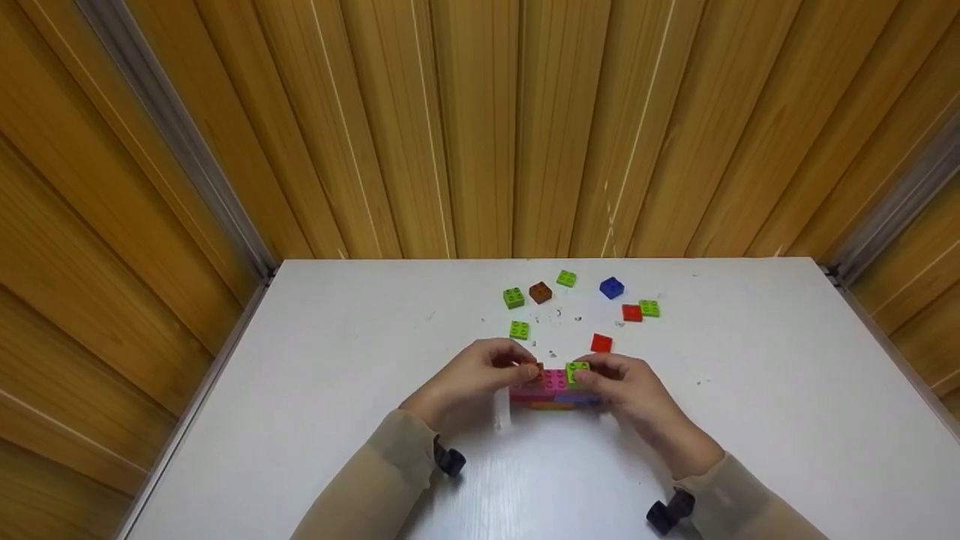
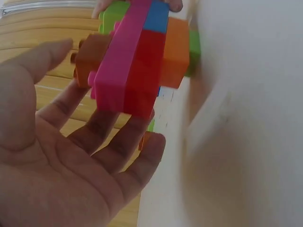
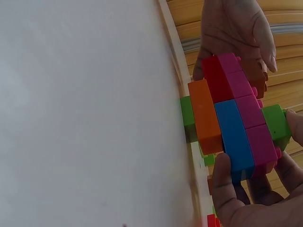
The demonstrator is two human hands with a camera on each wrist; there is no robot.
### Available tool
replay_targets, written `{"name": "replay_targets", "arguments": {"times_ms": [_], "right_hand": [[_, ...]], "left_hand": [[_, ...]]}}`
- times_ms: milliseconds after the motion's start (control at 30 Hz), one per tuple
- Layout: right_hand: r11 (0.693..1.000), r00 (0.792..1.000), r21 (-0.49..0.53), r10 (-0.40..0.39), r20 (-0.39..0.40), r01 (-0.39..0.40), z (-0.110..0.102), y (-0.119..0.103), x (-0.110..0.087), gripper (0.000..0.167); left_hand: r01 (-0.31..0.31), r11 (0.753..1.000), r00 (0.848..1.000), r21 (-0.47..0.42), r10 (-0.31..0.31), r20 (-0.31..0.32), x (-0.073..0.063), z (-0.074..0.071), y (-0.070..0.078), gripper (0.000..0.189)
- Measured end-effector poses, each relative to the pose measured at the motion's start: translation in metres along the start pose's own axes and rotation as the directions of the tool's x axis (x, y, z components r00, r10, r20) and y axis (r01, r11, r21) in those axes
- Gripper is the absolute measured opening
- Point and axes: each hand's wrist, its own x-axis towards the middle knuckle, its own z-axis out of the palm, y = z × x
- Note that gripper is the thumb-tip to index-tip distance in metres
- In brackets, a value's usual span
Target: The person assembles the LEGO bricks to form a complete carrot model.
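Near the middle of the table stands a stack of toy building bricks (image 1: pixel 555 380): green at the bottom, then orange, a layer of red and blue, and pink on top. On the pink layer sit a brown brick (image 2: pixel 92 56) and a green brick (image 3: pixel 276 124), one toward each end. The left hand (image 1: pixel 487 375) is at the brown end; its thumb stands slightly apart from that brick and its loosely bent fingers lie behind the stack. With thumb on the green brick and fingers curled round the blue end, the right hand (image 1: pixel 626 382) holds the stack.
Behind the stack lie loose bricks: several green ones (image 1: pixel 513 298), a brown brick (image 1: pixel 540 292), a blue brick (image 1: pixel 612 287) and two red ones (image 1: pixel 601 343). Small dark specks dot the white table (image 1: pixel 337 360). Wood-patterned walls (image 1: pixel 480 127) close off the back and sides.
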Motion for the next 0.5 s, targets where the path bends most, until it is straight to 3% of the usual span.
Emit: {"name": "replay_targets", "arguments": {"times_ms": [67,167,367,500], "right_hand": [[1.000,1.000,-0.005,-0.002,0.002,0.002,0.001,-0.001,-0.001,0.043],[1.000,1.000,0.000,-0.003,0.007,0.003,0.002,-0.002,-0.001,0.044],[1.000,1.000,0.028,0.011,-0.006,-0.011,0.001,-0.004,-0.002,0.042],[1.000,1.000,0.028,0.006,-0.005,-0.006,0.002,-0.003,-0.002,0.042]], "left_hand": [[0.023,0.999,1.000,0.035,-0.022,-0.012,0.009,-0.007,0.000,0.041],[0.076,0.995,0.994,0.072,-0.070,-0.086,0.028,-0.019,-0.001,0.044],[0.237,0.968,0.955,0.083,-0.217,-0.200,0.071,-0.033,-0.005,0.045],[0.253,0.958,0.939,0.139,-0.208,-0.272,0.090,-0.037,-0.008,0.053]]}}
